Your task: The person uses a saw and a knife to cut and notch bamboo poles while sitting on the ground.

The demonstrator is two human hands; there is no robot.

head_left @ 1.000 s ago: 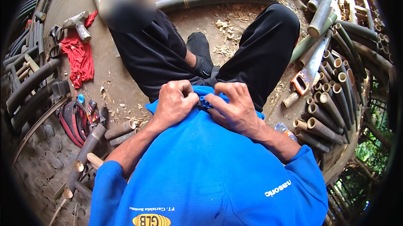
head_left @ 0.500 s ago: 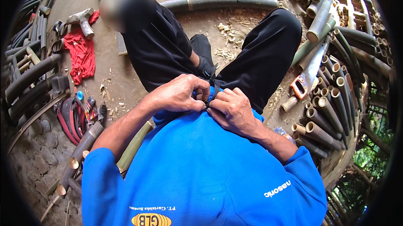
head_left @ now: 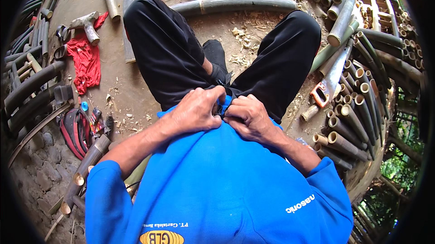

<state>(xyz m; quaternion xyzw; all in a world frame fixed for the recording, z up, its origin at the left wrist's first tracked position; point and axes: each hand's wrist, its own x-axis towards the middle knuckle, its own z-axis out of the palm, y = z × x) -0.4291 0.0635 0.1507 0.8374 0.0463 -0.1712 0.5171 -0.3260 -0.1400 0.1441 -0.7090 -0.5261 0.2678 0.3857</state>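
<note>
Both my hands are at my waist, close together over the lower edge of my blue shirt (head_left: 222, 167). My left hand (head_left: 195, 109) is closed, its thumb and bent fingers pinching at a thin black strap (head_left: 222, 110). Just to the right, my right hand (head_left: 250, 116) is curled with its fingertips at the same strap. A bit of blue cloth shows between the hands. The strap's ends and how it is fastened are hidden by my fingers. My legs, in black trousers (head_left: 167, 53), are bent with the knees apart.
A bamboo pole (head_left: 235, 4) lies across the ground beyond my knees. At right are a handsaw (head_left: 333, 74) and stacked bamboo tubes (head_left: 346, 139). A wooden mallet (head_left: 88, 26), red cloth (head_left: 86, 65) and red-black bag (head_left: 74, 133) lie left. Wood shavings (head_left: 242, 40) litter the ground.
My left hand has shifted slightly down and left, and more blue cloth shows between the hands. Both hands stay at the waist. The view has shifted a little.
</note>
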